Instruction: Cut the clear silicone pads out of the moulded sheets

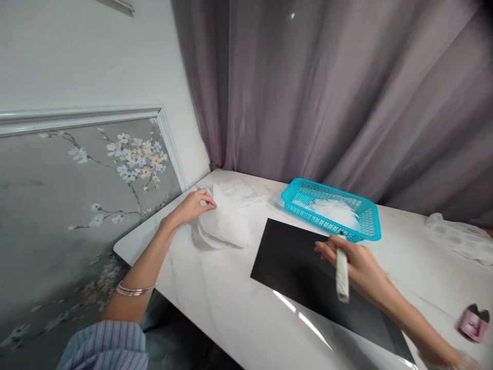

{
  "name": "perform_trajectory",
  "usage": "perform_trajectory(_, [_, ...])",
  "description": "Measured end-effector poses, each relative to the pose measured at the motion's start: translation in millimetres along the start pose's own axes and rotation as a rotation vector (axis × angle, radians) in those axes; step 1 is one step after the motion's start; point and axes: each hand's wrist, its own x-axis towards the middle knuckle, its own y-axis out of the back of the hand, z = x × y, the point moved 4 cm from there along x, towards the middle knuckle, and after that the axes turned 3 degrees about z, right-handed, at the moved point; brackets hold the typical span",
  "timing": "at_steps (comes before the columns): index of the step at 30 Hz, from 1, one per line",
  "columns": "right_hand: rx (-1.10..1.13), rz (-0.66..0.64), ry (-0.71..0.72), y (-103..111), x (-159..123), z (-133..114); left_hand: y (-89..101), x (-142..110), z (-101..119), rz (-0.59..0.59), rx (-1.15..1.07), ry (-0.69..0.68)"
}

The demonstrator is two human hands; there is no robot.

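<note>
My left hand (198,203) is closed in a pinch at the edge of a thin, translucent white sheet (227,226). The sheet hangs over the left part of the table, and what lies under it is partly hidden. Wrapped around a short stick-like tool with a pale, taped-looking handle (342,277) is my right hand (352,257). A small dark tip shows at the tool's upper end; its exact kind cannot be made out. That hand is over a flat black mat (288,257).
Behind the mat stands a blue perforated basket (372,221) with white pieces (335,210) inside. More white sheets (239,192) lie at the back left. On the right are a pink object with dark points (473,324) and a clear plastic bag (458,239). A curtain (277,92) hangs behind the table.
</note>
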Motion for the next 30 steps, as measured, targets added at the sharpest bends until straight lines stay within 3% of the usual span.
perform_trajectory(4, [0.243,-0.16,0.063,-49,42,-54,14.0,-2,4,0.035,-0.065,-0.014])
perform_trajectory(7, [0.613,-0.285,-0.027,-103,66,-95,27.1,-3,0,0.073,-0.114,-0.02])
perform_trajectory(10, [0.887,-0.37,-0.113,-159,69,-127,38.9,-7,-13,0.108,-0.146,-0.006])
perform_trajectory(13, [0.96,-0.357,-0.157,-192,62,-141,41.9,-13,-28,0.133,-0.167,0.018])
perform_trajectory(16, [1.026,-0.329,-0.24,-197,59,-137,34.9,-15,-38,0.164,-0.184,0.044])
perform_trajectory(21, [1.074,-0.276,-0.347,-177,69,-112,15.1,-13,-43,0.198,-0.2,0.109])
perform_trajectory(24, [1.093,-0.221,-0.342,-167,75,-110,6.6,-23,-50,0.24,-0.211,0.198])
perform_trajectory(27, [1.122,-0.188,-0.292,-162,87,-133,3.9,-41,-65,0.283,-0.24,0.337])
perform_trajectory(30, [1.157,-0.171,-0.179,-153,112,-187,8.8,-62,-77,0.317,-0.312,0.468])
